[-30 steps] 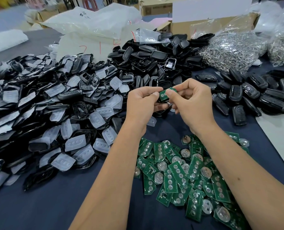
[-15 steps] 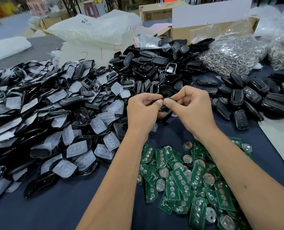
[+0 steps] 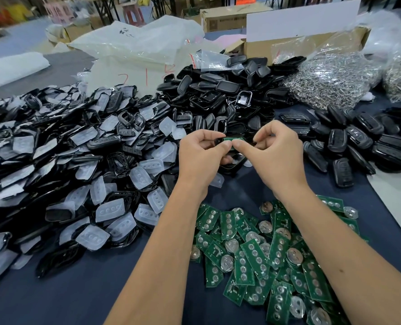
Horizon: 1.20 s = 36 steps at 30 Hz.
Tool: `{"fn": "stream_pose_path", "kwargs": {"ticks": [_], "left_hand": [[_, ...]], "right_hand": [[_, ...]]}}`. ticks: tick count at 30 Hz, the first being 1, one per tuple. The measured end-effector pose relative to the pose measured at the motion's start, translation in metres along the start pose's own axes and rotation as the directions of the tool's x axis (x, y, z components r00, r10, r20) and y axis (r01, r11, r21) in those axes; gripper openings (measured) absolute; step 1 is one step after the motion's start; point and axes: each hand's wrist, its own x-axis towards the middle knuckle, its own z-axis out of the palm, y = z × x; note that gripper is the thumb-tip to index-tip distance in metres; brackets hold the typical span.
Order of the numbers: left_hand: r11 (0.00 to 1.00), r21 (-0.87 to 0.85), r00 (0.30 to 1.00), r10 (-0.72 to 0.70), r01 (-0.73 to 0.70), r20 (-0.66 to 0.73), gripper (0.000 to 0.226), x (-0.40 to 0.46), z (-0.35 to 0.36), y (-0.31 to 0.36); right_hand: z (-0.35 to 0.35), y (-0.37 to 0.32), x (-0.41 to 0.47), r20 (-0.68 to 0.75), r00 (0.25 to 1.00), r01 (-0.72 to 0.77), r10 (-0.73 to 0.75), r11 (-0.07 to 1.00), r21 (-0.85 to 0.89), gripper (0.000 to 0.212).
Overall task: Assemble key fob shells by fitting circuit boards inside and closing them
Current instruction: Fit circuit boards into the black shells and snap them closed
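Both hands, left (image 3: 200,152) & right (image 3: 278,152), pinch the shell (image 3: 218,141) w/ green board (image 3: 232,139), thumbs pressing to seat it imo.

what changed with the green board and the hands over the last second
The green circuit board, earlier tilted up between the fingertips, now lies pressed into the black plastic shell; both thumbs have come down on it. Left hand and right hand keep their grip.

Pink stool (image 3: 133,14) beyond navy tablecloth (image 3: 54,299); cardboard boxes (image 3: 223,18) behind.
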Motion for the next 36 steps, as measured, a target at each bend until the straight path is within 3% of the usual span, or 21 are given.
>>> {"fn": "stream_pose_path", "kwargs": {"ticks": [3,7,15,22,25,28,30,31,33,36], "left_hand": [[1.0,-0.005,0.999,0.001,-0.001,0.032,0.013,0.003,-0.005,0.002],[1.0,-0.025,0.997,0.003,-0.001,0.083,0.013,0.006,-0.012,0.005],[0.984,-0.135,0.985,-0.096,0.115,0.142,0.017,0.008,-0.019,0.004],[0.973,-0.228,0.995,-0.059,0.039,-0.084,0.02,0.001,-0.003,0.014],[0.977,-0.2,0.984,0.031,-0.067,-0.177,0.022,0.001,-0.01,0.026],[0.978,-0.137,0.946,0.107,-0.155,-0.305,0.025,0.004,-0.034,0.041],[0.984,-0.098,0.929,0.103,-0.147,-0.355,0.023,0.005,-0.058,0.048],[0.989,-0.071,0.919,0.094,-0.13,-0.383,0.022,0.006,-0.071,0.051],[0.994,-0.04,0.888,0.075,-0.105,-0.454,0.021,0.007,-0.097,0.057],[0.996,-0.027,0.835,0.059,-0.089,-0.548,0.022,0.008,-0.128,0.065]], "right_hand": [[-0.004,-0.001,0.002,0.045,0.997,-0.059,0.058,0.998,0.025,0.039],[-0.001,-0.006,0.003,0.275,0.955,-0.202,0.109,0.919,0.338,0.014],[0.006,-0.01,0.004,0.234,0.969,-0.163,0.079,0.917,0.363,0.01],[0.011,-0.026,0.002,0.123,0.991,-0.104,0.056,0.893,0.438,0.014],[0.022,-0.036,-0.001,0.168,0.985,-0.111,0.04,0.893,0.436,0.016],[0.042,-0.048,-0.007,0.253,0.967,-0.029,-0.043,0.961,0.275,0.018],[0.055,-0.061,-0.016,0.356,0.908,0.204,-0.223,0.975,0.091,0.014],[0.063,-0.07,-0.022,0.441,0.844,0.32,-0.307,0.946,0.046,0.012],[0.079,-0.086,-0.035,0.589,0.694,0.506,-0.415,0.862,0.01,0.007],[0.105,-0.105,-0.054,0.703,0.473,0.7,-0.531,0.711,0.067,0.015]]}}
